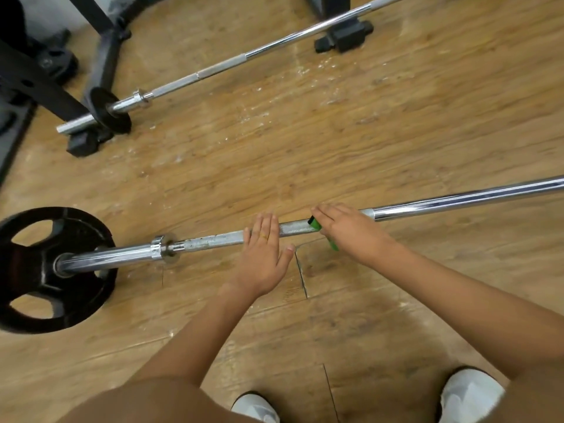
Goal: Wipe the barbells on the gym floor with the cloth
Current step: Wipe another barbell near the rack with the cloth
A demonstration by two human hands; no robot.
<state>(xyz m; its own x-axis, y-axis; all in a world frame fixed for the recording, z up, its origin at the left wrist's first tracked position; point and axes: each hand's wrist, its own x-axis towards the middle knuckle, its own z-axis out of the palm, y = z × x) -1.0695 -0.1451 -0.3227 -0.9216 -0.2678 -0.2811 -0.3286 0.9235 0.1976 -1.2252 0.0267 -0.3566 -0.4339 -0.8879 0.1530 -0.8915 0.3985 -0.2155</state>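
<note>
Left hand [263,254] laid flat, fingers straight, on long chrome steel barbell [457,199], right hand [345,232] just beside it, fingers extended, pressing green cloth [333,245] beneath it onto the barbell

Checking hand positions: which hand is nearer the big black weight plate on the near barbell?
Left. The left hand rests on the bar right of the plate; the right hand lies farther right.
</note>
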